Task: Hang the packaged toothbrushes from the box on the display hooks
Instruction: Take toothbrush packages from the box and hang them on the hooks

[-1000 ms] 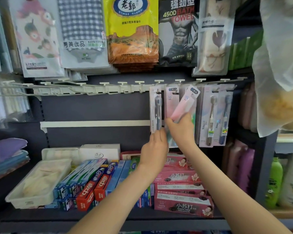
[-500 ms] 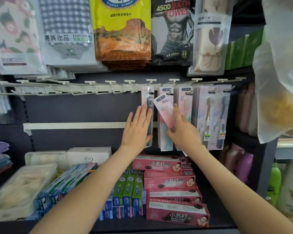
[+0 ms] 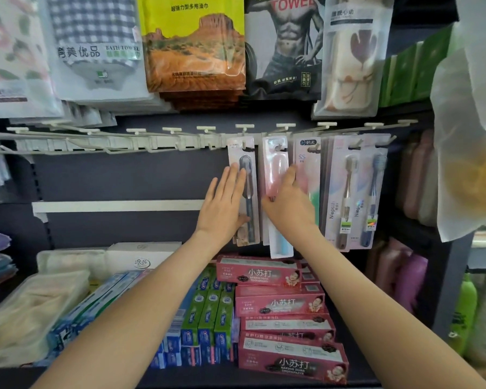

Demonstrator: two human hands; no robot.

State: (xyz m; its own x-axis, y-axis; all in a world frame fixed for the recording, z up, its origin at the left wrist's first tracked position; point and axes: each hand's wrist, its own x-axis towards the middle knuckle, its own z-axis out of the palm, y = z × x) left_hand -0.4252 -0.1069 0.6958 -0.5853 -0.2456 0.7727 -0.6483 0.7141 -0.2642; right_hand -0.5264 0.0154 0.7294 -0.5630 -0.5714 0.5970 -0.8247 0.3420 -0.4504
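Left hand (image 3: 222, 204) flat on grey pack (image 3: 250, 197); right hand (image 3: 291, 204) grips pink pack (image 3: 275, 169) edges.

Bare forearms, bare left hand (image 3: 222, 204) and right hand (image 3: 291, 211).

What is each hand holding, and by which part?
The left hand holds nothing; its straight fingers lie flat on the dark toothbrush pack. The right hand pinches the pink toothbrush pack at its middle.

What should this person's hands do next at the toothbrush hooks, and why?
Probably the right hand should let go of the pink toothbrush pack: its top already seems to sit on a hook, hanging straight, while the left hand lies flat on the dark toothbrush pack beside it.
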